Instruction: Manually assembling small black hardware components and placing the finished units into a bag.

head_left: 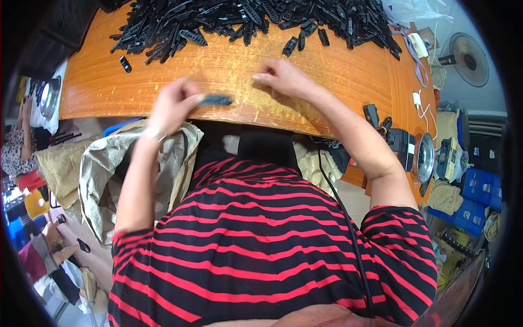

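Observation:
My left hand [173,106], smeared by motion, is above the table's near edge at left of centre. Between its thumb and fingers is one end of a long dark plastic part [218,100], which points to the right and is blurred too. Over the worn middle of the wooden table [234,65], my right hand [284,79] is closed, its fingers curled down and its thumb pointing left. Whatever those fingers hold, if anything, is hidden. A large heap of similar black plastic parts [218,22] covers the far side of the table.
One small black part [125,64] lies alone at left. An open woven sack [103,158] hangs below the table edge by my left arm. On the right are a black device [400,146], a metal bowl [425,158], a white charger cable [426,109] and a fan [467,59].

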The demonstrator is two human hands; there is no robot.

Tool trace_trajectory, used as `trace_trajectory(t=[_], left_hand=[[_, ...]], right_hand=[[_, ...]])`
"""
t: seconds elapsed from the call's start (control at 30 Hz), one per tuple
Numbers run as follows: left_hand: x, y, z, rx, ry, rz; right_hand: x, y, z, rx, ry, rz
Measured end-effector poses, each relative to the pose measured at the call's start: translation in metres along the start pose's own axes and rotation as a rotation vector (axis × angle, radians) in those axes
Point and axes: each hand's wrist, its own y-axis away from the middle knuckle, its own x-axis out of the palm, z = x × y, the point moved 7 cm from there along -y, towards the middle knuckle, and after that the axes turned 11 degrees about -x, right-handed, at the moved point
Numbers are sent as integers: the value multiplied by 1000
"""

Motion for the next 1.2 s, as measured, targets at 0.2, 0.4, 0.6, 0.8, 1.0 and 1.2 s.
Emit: trace_trajectory(t=[0.2,0.4,0.6,0.8,1.0,1.2], left_hand=[[-98,103,21,-75,-532,-70],[-82,80,3,30,-411,-120],[-51,-33,-40,387,-631,-422],[-13,-108,-60,640,-1034,-621],[-13,-103,-66,660,-987,-600],[-5,-94,-46,206,142,-295]], right_hand=[[-61,3,-31,-208,587,-362],[-53,-28,-44,-244,668,-210],[-9,-35,27,-279,518,-172],[20,-41,49,-314,374,-201],[20,-33,47,-300,295,-193],[2,-31,66,-322,114,-393]])
